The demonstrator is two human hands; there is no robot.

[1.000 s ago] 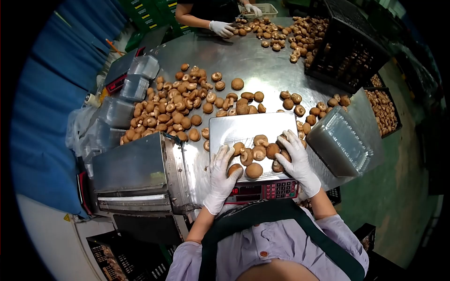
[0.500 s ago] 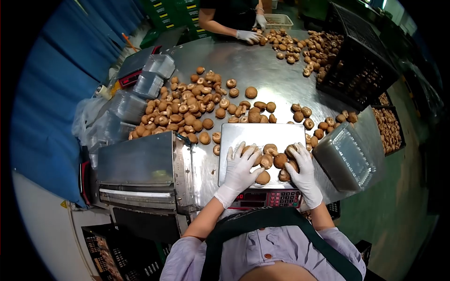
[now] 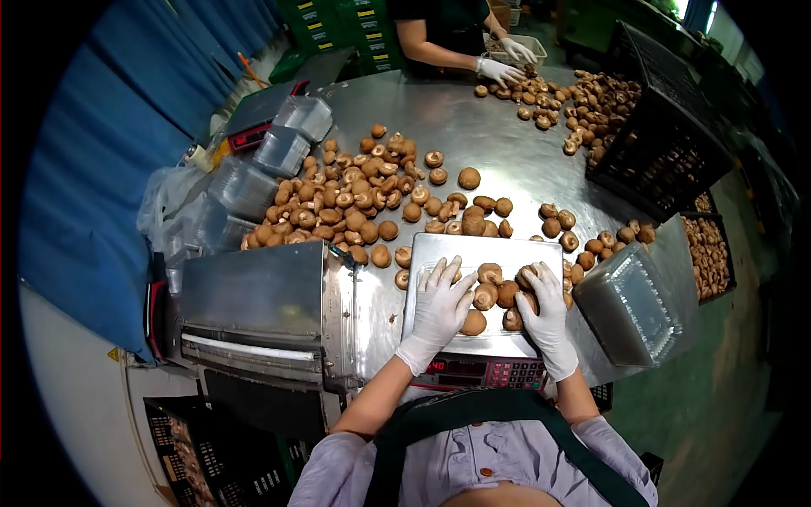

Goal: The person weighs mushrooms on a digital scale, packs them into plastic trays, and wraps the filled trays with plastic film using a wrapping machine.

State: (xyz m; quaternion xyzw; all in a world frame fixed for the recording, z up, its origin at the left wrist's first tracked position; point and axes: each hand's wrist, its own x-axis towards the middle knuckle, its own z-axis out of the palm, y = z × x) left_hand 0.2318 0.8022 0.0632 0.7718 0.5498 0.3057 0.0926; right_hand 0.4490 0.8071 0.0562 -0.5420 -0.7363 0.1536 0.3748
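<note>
Several brown mushrooms (image 3: 507, 293) lie on the weighing plate of a scale (image 3: 427, 248), apparently in a clear shallow tray whose edges are hard to make out. My left hand (image 3: 438, 311), in a white glove, rests at the left side of the group with its fingers spread, partly covering one mushroom. At the right side, my right hand (image 3: 549, 319), gloved too, curls its fingers and thumb around a mushroom (image 3: 527, 275). Red digits glow on the scale's display (image 3: 438, 366), beside its keypad (image 3: 517, 374).
A large mushroom heap (image 3: 346, 190) lies left beyond the scale. Stacked clear trays (image 3: 629, 308) stand right, more trays (image 3: 241, 190) left. A metal-topped machine (image 3: 253, 287) is at my left. Across the table, a co-worker's gloved hands (image 3: 500, 71) handle mushrooms near a black crate (image 3: 667, 127).
The whole view has shifted slightly. My hands stay around the mushrooms, nearly unmoved. The display digits look different. Across the table, one of the co-worker's hands has moved lower, towards the mushrooms by the basket.
</note>
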